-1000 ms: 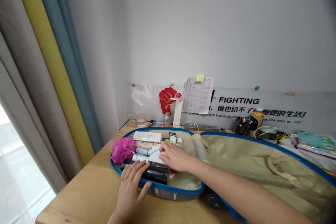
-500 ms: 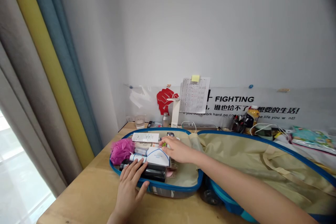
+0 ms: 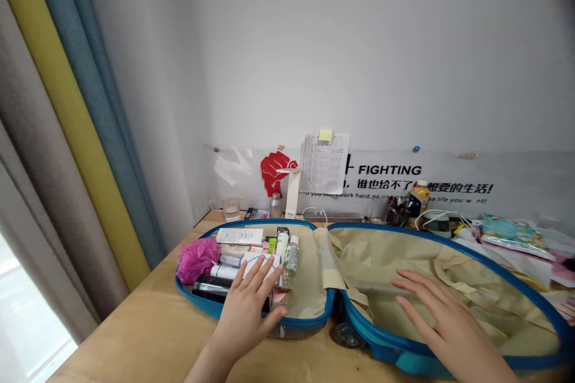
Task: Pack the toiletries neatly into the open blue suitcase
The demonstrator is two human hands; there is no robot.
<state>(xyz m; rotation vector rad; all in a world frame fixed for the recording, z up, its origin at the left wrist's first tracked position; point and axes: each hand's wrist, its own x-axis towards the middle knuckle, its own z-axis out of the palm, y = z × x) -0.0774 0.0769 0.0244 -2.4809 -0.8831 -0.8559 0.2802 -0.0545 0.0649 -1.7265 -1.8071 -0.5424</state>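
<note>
Blue-rimmed suitcase (image 3: 532, 362) lying open, left hand (image 3: 246, 311) and right hand (image 3: 442, 317) both unclenched above

Left hand palm down over the near edge of the left half, fingers fanned wide, thumb stretched out to the side. Fingertips over a white box (image 3: 250, 259), palm over part of a black cylinder (image 3: 213, 288). Impossible to tell whether touching either or just above. Grasping nothing.

Right hand raised over the near side of the right half, fingers loosely extended, thumb held apart. Released and empty, well apart from the packed items.

Suitcase on a wooden table (image 3: 148, 335), its 2 beige-lined halves side by side. Gathered in the left half: a magenta mesh pouf (image 3: 197, 259) at the far left end, a long printed carton (image 3: 239, 236) along the back, a small white tube (image 3: 223, 272) between pouf and box, and a clear bottle (image 3: 291, 263) just right of the box. Inside the right half, a beige strap (image 3: 458, 287) across the lining. By the near end of the hinge, a dark wheel (image 3: 347, 335).

Along the wall, a drinking glass (image 3: 232, 209), a white stand (image 3: 292, 191) and an orange-labelled bottle (image 3: 418, 198). Higher up, a printed sheet (image 3: 324, 163) with a yellow note (image 3: 326, 134) at its top.
</note>
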